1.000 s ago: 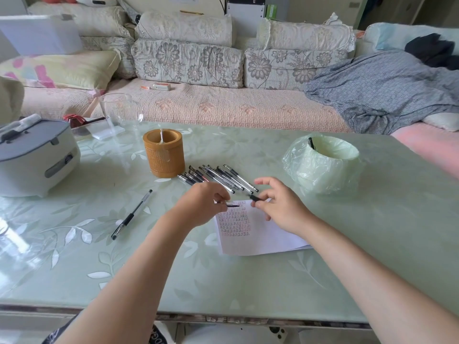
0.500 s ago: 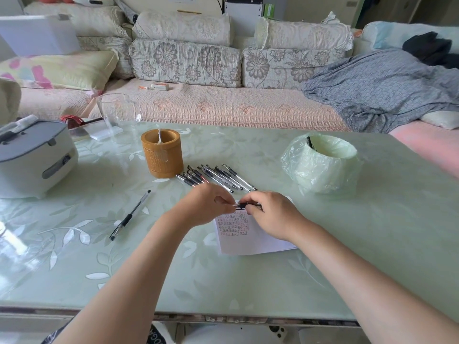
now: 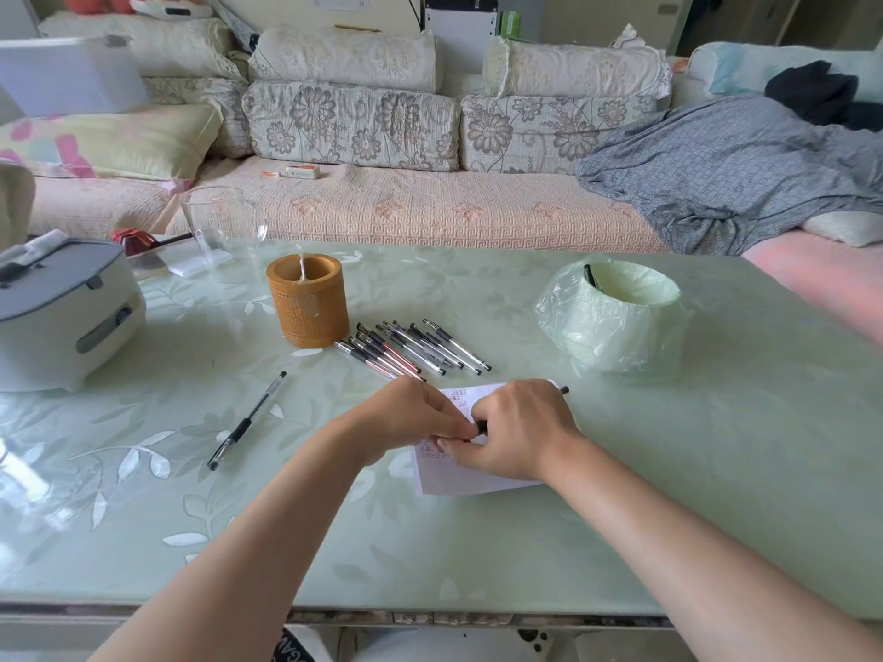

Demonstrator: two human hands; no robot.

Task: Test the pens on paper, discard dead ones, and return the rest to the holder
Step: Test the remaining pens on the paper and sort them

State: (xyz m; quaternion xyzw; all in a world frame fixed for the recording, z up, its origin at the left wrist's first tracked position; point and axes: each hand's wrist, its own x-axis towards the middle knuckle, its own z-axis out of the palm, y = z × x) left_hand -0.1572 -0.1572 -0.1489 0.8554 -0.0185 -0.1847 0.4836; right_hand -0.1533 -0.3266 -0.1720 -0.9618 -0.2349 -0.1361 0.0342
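My left hand (image 3: 406, 413) and my right hand (image 3: 521, 432) meet over the white paper (image 3: 478, 480), which carries scribble marks. Together they hold one pen (image 3: 481, 426): my right hand's fingers curl round its barrel and its black end pokes out past that hand. My left fingertips pinch the other end. Several pens (image 3: 415, 348) lie in a row just beyond the paper. The brown pen holder (image 3: 308, 303) stands upright to their left. A small bin lined with a green bag (image 3: 616, 317) sits at the right, with a dark pen in it.
A single black pen (image 3: 248, 420) lies on the green glass table (image 3: 716, 470) left of my hands. A white and grey cooker (image 3: 57, 312) occupies the left edge, with a glass jug (image 3: 224, 226) behind the holder. A sofa runs along the far side.
A second ago my hands were apart, left holding the pen, right a small dark piece. They came together, and now both hold the pen lower over the paper.
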